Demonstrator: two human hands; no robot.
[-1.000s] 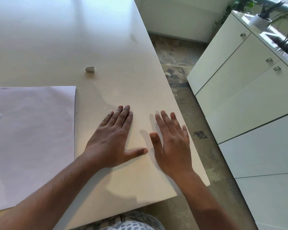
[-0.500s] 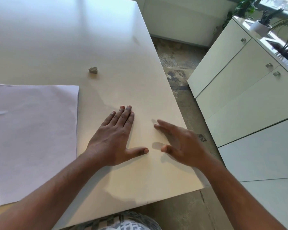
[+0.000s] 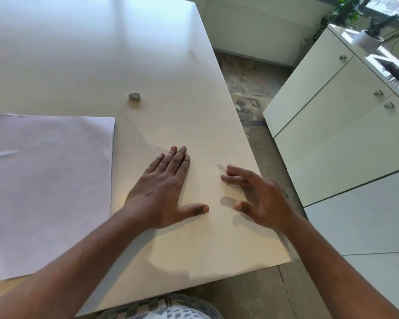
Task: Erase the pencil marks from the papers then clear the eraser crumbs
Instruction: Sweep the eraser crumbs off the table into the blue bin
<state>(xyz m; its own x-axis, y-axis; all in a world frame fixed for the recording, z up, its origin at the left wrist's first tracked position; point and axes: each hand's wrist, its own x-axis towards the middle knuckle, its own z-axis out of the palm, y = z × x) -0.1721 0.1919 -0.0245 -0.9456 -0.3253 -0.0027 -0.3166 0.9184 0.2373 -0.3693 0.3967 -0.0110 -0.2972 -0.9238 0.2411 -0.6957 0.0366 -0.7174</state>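
A white sheet of paper (image 3: 48, 185) lies flat on the left part of the table (image 3: 101, 54). A small grey eraser (image 3: 134, 96) sits on the bare table beyond the sheet's far right corner. My left hand (image 3: 161, 192) rests flat on the table, palm down, fingers together, right of the sheet. My right hand (image 3: 260, 199) hovers near the table's right edge, tilted on its side, fingers loosely spread, holding nothing. A faint smudge of crumbs (image 3: 234, 186) lies under its fingertips.
The table's right edge runs diagonally beside my right hand, with patterned floor (image 3: 251, 107) beyond it. White cabinets (image 3: 343, 125) with metal handles stand to the right, potted plants (image 3: 369, 31) on top. A patterned garment (image 3: 171, 307) shows at the bottom edge.
My right hand lifted from lying flat, turned onto its side and swept toward the table's right edge. My left hand stayed flat in place. The camera view shifted slightly.
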